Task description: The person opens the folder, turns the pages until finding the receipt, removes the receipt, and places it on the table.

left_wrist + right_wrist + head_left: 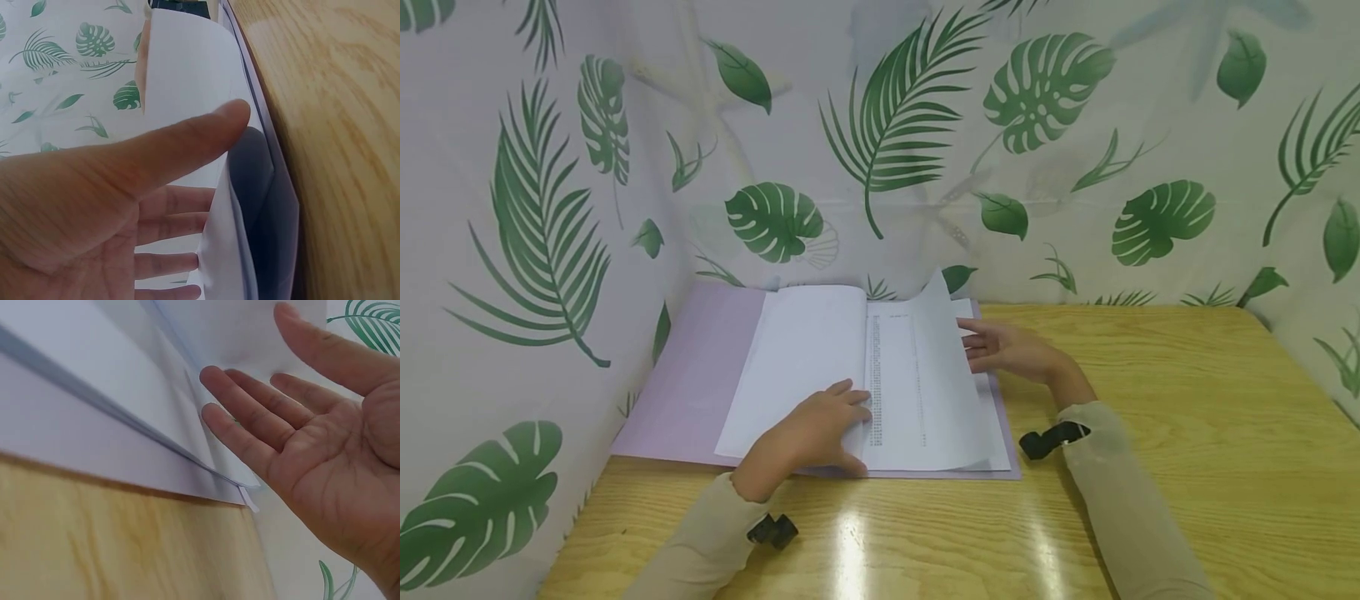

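A lilac folder (696, 375) lies spread on the table with white sheets inside. Its left-hand pages (816, 342) look blank, while a sheet on the right (943, 375) carries columns of small print and stands curled up along its outer edge. My left hand (812, 429) rests at the middle fold, fingers extended; the left wrist view has its thumb (234, 115) over the edge of the sheets. At the raised sheet's right side is my right hand (1011, 350), its fingertips partly hidden behind the paper. The right wrist view shows those fingers (247, 440) spread and loosely straight.
The wooden table (1187, 400) extends to the right and in front of the folder. A white leaf-print cloth (917, 242) hangs behind and to the left, close against the folder's back edge. Black wrist mounts (1052, 439) sit on both sleeves.
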{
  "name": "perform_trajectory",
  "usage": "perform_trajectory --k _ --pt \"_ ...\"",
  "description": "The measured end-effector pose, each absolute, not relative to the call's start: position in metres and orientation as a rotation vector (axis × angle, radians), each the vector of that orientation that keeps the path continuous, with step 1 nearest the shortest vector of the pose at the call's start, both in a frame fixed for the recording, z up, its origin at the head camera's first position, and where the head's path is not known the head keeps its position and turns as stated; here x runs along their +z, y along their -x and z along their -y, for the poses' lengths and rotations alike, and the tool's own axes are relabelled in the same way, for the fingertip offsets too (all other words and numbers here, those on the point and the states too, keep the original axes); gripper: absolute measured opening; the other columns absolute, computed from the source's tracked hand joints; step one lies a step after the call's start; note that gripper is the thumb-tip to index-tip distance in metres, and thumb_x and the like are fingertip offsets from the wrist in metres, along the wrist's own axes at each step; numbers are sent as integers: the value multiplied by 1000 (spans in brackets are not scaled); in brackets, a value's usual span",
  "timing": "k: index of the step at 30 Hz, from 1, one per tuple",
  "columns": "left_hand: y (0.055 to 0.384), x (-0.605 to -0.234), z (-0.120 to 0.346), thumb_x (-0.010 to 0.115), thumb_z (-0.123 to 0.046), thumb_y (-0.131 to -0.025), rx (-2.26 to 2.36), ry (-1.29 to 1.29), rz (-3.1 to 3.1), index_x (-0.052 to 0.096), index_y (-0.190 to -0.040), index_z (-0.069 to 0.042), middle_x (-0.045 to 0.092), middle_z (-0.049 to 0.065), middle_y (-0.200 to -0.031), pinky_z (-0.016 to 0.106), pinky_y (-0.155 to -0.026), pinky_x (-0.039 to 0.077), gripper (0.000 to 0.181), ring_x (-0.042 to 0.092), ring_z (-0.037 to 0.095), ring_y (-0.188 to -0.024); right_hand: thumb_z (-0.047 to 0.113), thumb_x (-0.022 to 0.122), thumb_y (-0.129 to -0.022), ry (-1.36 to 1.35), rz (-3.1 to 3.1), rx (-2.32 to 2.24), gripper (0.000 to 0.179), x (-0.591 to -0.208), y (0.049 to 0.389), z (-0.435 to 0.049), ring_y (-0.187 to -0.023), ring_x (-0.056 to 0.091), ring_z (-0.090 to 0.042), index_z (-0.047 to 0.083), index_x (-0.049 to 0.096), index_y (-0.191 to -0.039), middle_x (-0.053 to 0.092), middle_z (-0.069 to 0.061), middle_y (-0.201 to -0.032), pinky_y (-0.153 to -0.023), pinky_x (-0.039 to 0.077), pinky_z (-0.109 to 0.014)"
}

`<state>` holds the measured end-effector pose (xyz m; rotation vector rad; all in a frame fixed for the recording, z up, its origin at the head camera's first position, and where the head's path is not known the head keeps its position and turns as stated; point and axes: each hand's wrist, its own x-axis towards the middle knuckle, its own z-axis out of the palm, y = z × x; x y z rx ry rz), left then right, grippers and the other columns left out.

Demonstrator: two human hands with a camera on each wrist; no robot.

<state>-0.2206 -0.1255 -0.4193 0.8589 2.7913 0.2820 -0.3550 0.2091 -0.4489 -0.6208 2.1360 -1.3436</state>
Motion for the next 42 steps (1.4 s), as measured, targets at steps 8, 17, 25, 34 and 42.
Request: perform_trajectory --k 8,17,25,34,42 --pt "220 -421 125 91 -43 -73 260 -874 -2798 67 -131 -4 56 12 -150 50 -122 36 75 38 41 -149 13 70 -95 625 -2174 -1291 94 -451 354 -198 -146 40 -46 5 8 -164 27 -29 -164 -118 37 -56" --pt "221 -424 122 90 -46 -74 207 -897 -2809 66 -132 -4 58 11 -148 50 -121 38 76 39 43 -147 13 70 -95 681 -2141 -1360 91 -449 352 -189 -151 31 -45 3 12 -163 22 -26 -167 -121 31 -55" --pt "222 -426 121 89 -47 -74 184 -877 -2812 66 -133 -5 58 10 -148 50 -120 39 76 38 41 -148 20 78 -90 738 -2114 -1376 98 -446 348 -171 -155 27 -39 19 15 -165 21 -16 -170 -122 32 -56" --pt "221 -425 121 90 -46 -75 202 -867 -2801 66 -134 -5 57 9 -149 50 -121 38 76 37 40 -150 22 82 -87 796 -2149 -1358 103 -445 343 -158 -154 29 -40 23 15 -165 22 -15 -170 -120 35 -57" --pt "222 -425 121 89 -47 -75 208 -873 -2800 66 -133 -4 57 8 -149 50 -121 38 76 37 40 -150 25 83 -86 803 -2205 -1342 103 -441 337 -148 -154 31 -38 24 18 -165 24 -11 -170 -120 36 -56"
